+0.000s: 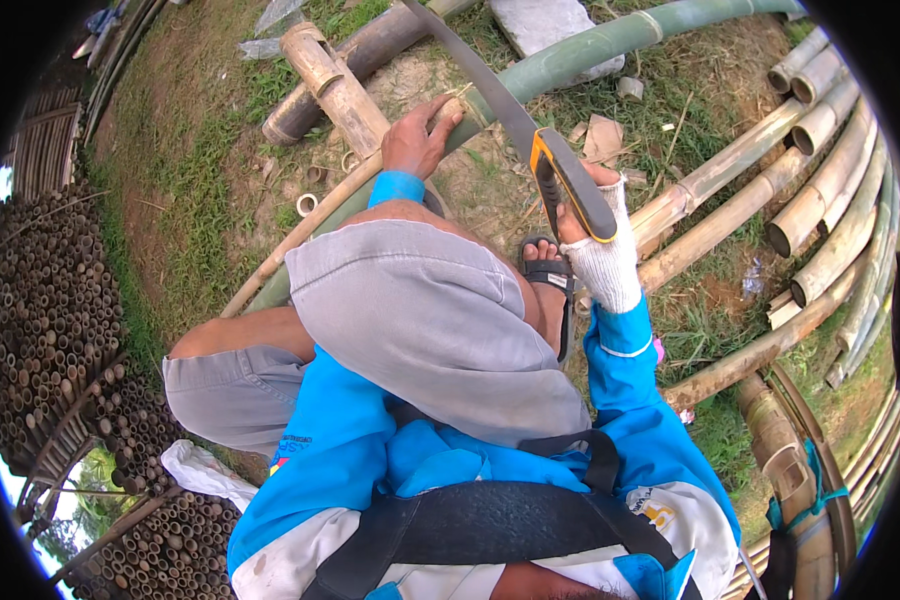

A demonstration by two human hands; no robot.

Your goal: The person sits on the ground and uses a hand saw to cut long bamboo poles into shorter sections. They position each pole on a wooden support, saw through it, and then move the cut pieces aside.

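From the head view, looking down with the worker, I see the left hand [422,138] bare, its fingers curled over a thin tan pole [305,232] that lies along a thick green bamboo pole [585,55]; whether it grips firmly or only presses, I cannot tell; the right hand [595,205], in a white knitted glove [611,262] with the fingertips bare, is closed around the black and orange handle of a handsaw [580,185]; the saw's blade slants up and away from that hand, crossing the green pole just right of the left hand, though I can't make out whether the teeth touch it; beyond the left hand lie a notched bamboo piece [335,88] and a darker pole [378,52]; nearer the body and left of that hand sits a small cut ring [307,205]; just left of the right hand is a sandalled foot [545,270]; well right of it lie pale bamboo poles [830,180].
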